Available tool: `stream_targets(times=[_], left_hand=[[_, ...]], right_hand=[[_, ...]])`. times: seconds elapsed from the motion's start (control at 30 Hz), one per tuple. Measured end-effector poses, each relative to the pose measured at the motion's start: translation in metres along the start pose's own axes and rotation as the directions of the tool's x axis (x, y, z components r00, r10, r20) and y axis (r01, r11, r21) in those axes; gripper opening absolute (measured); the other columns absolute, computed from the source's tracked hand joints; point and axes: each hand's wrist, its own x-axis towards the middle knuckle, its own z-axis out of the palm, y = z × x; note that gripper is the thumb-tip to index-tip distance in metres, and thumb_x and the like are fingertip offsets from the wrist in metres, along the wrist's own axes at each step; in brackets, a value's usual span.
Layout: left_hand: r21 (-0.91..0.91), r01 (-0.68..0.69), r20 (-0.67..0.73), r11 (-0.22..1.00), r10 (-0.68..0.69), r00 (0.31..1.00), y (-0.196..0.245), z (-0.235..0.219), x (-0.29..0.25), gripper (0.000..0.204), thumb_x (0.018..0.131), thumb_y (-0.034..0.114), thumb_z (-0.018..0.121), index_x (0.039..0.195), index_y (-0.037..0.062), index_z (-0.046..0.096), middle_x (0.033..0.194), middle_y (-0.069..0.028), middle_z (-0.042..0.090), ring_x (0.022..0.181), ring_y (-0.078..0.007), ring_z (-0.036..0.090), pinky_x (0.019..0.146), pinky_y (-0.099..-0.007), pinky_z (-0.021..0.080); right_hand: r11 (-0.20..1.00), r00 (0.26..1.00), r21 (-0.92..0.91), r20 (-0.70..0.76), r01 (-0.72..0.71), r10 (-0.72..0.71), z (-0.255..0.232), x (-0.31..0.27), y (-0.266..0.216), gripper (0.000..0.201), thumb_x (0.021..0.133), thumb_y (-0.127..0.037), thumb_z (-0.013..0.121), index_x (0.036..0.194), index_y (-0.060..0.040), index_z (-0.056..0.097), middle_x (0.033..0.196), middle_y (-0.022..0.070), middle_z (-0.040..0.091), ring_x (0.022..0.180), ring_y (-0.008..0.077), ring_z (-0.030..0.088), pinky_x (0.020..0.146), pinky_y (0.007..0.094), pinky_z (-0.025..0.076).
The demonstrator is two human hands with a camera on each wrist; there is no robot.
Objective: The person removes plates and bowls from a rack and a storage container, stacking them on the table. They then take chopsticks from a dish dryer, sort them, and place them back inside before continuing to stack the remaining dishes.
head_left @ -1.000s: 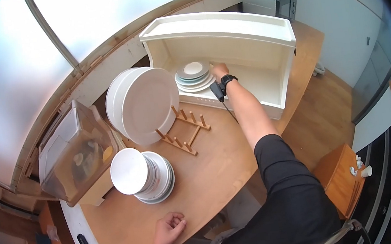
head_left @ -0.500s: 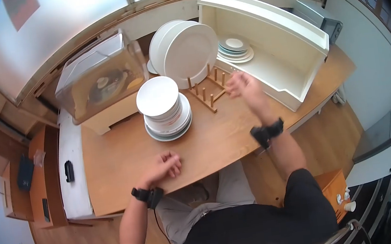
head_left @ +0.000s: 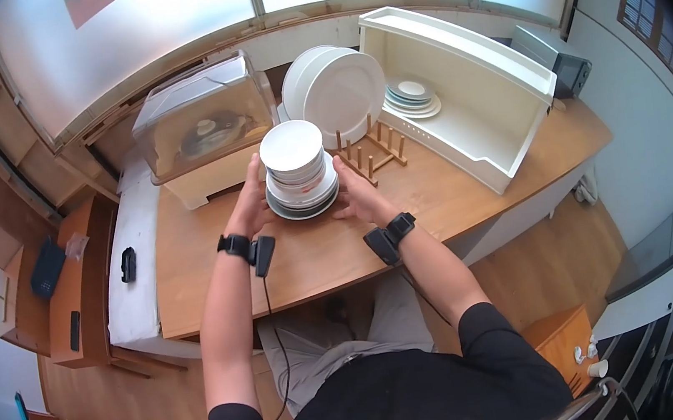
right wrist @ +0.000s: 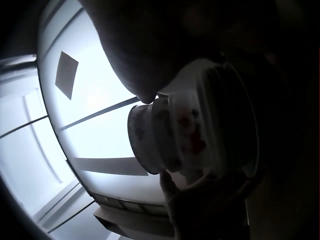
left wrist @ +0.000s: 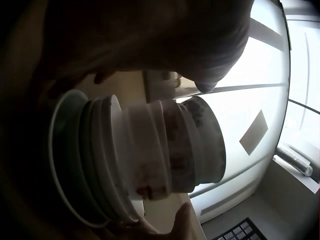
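A stack of white bowls (head_left: 292, 146) (left wrist: 175, 150) (right wrist: 187, 130) stands on several plates (head_left: 306, 211) on the wooden table. My left hand (head_left: 249, 206) (left wrist: 150, 37) is at the stack's left side and my right hand (head_left: 363, 195) (right wrist: 150, 47) at its right, palms facing each other. The fingers of both are spread and lightly bent, with fingertips by the lower plates; firm contact cannot be made out. Red patterns show on the bowls' sides in the wrist views.
Behind the stack are large upright plates (head_left: 343, 96) and a wooden peg rack (head_left: 372, 158). A cream cabinet (head_left: 473, 122) at right holds small stacked plates (head_left: 413, 100). A clear-lidded container (head_left: 204, 125) stands at left, a black object (head_left: 128, 265) near the left edge.
My right hand has come back from the small plates in the cabinet to the right side of the bowl stack. My left hand has moved forward from the table's front edge to its left side.
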Motion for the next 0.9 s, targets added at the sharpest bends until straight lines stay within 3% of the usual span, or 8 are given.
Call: stream_targets(times=[0.07, 0.17, 0.37, 0.57, 0.73, 0.8, 0.83, 0.9], left_hand=[[-0.056, -0.068, -0.024, 0.996, 0.066, 0.998, 0.012, 0.022, -0.008, 0.115, 0.078, 0.087, 0.046, 0.156, 0.0064, 0.021, 0.156, -0.0238, 0.03, 0.143, -0.0407, 0.032, 0.11, -0.0653, 0.029], [-0.091, -0.066, -0.009, 0.994, 0.066, 0.998, 0.017, 0.028, -0.012, 0.113, 0.079, 0.087, 0.045, 0.156, 0.0089, 0.023, 0.157, -0.0229, 0.03, 0.144, -0.0388, 0.032, 0.11, -0.0649, 0.03], [-0.123, -0.059, 0.027, 0.991, 0.063, 0.998, 0.013, 0.03, -0.003, 0.107, 0.083, 0.083, 0.044, 0.156, 0.0084, 0.022, 0.153, -0.0225, 0.037, 0.14, -0.0382, 0.039, 0.106, -0.0655, 0.037], [-0.012, -0.102, 0.115, 0.995, 0.102, 0.988, 0.009, 0.048, -0.006, 0.104, 0.084, 0.082, 0.043, 0.156, 0.0098, 0.022, 0.157, -0.0189, 0.03, 0.14, -0.0445, 0.036, 0.101, -0.0739, 0.032], [0.057, -0.099, 0.218, 0.994, 0.084, 0.972, 0.03, 0.096, -0.028, 0.104, 0.084, 0.084, 0.037, 0.156, 0.0115, 0.02, 0.157, -0.0179, 0.031, 0.14, -0.0433, 0.036, 0.102, -0.0728, 0.032], [0.087, -0.113, 0.261, 0.99, 0.087, 0.961, 0.038, 0.113, -0.031, 0.105, 0.083, 0.085, 0.035, 0.156, 0.0107, 0.02, 0.156, -0.0187, 0.033, 0.138, -0.0423, 0.04, 0.1, -0.0698, 0.037], [0.087, -0.123, 0.287, 0.989, 0.094, 0.953, 0.043, 0.121, -0.027, 0.105, 0.083, 0.085, 0.036, 0.156, 0.0105, 0.02, 0.156, -0.019, 0.033, 0.137, -0.0422, 0.041, 0.099, -0.0691, 0.039], [0.085, -0.144, 0.342, 0.986, 0.107, 0.934, 0.053, 0.141, -0.021, 0.105, 0.084, 0.084, 0.036, 0.156, 0.0091, 0.021, 0.155, -0.0194, 0.034, 0.135, -0.042, 0.044, 0.095, -0.0668, 0.044]], right_hand=[[0.991, 1.0, 0.131, 0.013, -0.013, 0.012, 0.002, 0.008, 0.004, 0.097, 0.088, -0.076, 0.048, 0.158, -0.0175, 0.015, 0.163, 0.0166, 0.015, 0.147, 0.0438, 0.016, 0.11, 0.0732, 0.015], [0.981, 0.996, 0.194, 0.087, -0.014, -0.003, 0.004, 0.009, 0.004, 0.097, 0.087, -0.077, 0.049, 0.158, -0.0192, 0.015, 0.163, 0.0173, 0.017, 0.147, 0.0448, 0.016, 0.11, 0.0739, 0.015], [0.974, 0.99, 0.218, 0.109, 0.066, -0.091, 0.011, 0.001, -0.002, 0.1, 0.084, -0.073, 0.059, 0.154, -0.0153, 0.017, 0.157, 0.0181, 0.026, 0.143, 0.0439, 0.028, 0.102, 0.0749, 0.031], [0.942, 0.986, 0.313, 0.076, 0.117, -0.148, 0.01, -0.028, -0.003, 0.095, 0.084, -0.071, 0.062, 0.151, -0.0155, 0.024, 0.15, 0.0184, 0.035, 0.137, 0.0432, 0.039, 0.092, 0.0711, 0.043], [0.945, 0.968, 0.238, 0.061, 0.223, -0.244, -0.001, -0.076, -0.034, 0.092, 0.085, -0.074, 0.057, 0.15, -0.0145, 0.03, 0.149, 0.0174, 0.04, 0.135, 0.0423, 0.041, 0.091, 0.0718, 0.043], [0.947, 0.956, 0.181, 0.082, 0.264, -0.282, -0.012, -0.092, -0.05, 0.09, 0.087, -0.073, 0.055, 0.15, -0.0146, 0.028, 0.148, 0.0165, 0.041, 0.134, 0.0394, 0.044, 0.092, 0.0704, 0.044], [0.963, 0.971, 0.127, -0.01, 0.238, -0.238, -0.019, -0.092, -0.056, 0.092, 0.086, -0.075, 0.053, 0.151, -0.0144, 0.027, 0.148, 0.017, 0.041, 0.134, 0.042, 0.044, 0.093, 0.0719, 0.041], [0.961, 0.971, 0.15, 0.01, 0.234, -0.238, -0.041, -0.102, -0.069, 0.099, 0.084, -0.076, 0.056, 0.151, -0.0114, 0.024, 0.151, 0.0202, 0.036, 0.136, 0.0479, 0.037, 0.096, 0.0764, 0.034]])
